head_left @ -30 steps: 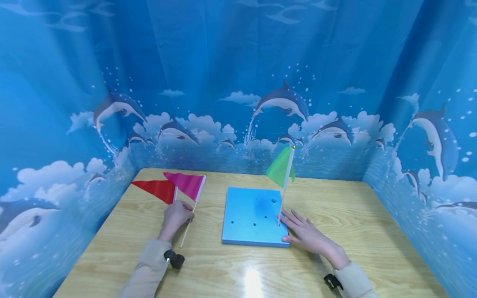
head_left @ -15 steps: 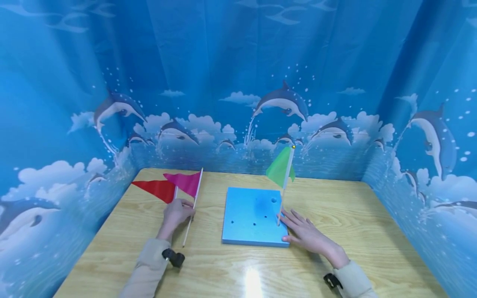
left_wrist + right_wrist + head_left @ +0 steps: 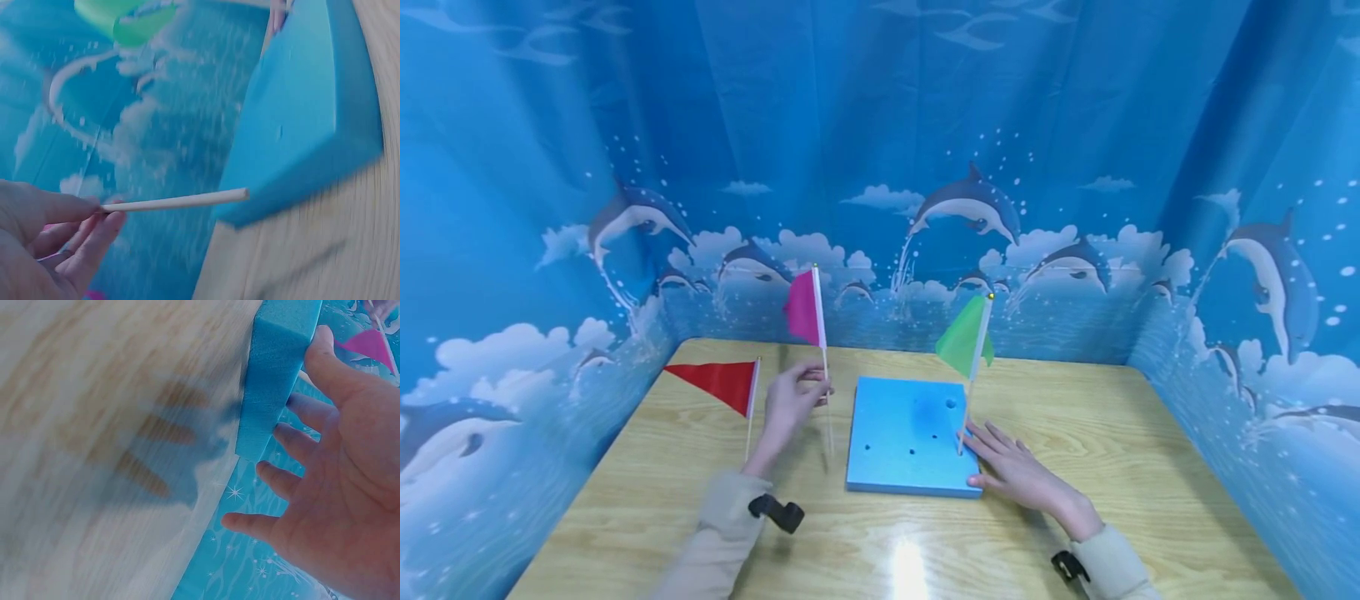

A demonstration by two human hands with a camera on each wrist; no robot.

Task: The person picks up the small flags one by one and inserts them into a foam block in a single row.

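Observation:
My left hand (image 3: 792, 404) pinches the thin stick of a magenta flag (image 3: 803, 308) between thumb and fingers. The flag stands nearly upright, just left of the blue board (image 3: 891, 417). In the left wrist view the bare lower end of the stick (image 3: 187, 200) points toward the board's side. My right hand (image 3: 1011, 471) lies with straight, spread fingers at the board's right edge, thumb and fingertips on it. A green flag (image 3: 964, 337) stands in a hole near that edge, beside the right fingers. Several small holes show in the board's top.
A red flag (image 3: 718, 385) lies on the wooden table (image 3: 1075, 408) to the left, its stick partly behind the left forearm. A blue dolphin-print curtain (image 3: 880, 167) encloses the back and both sides.
My left hand has lifted the magenta flag off the table beside the red flag, moved it right toward the board and turned it nearly upright. The right hand has stayed put.

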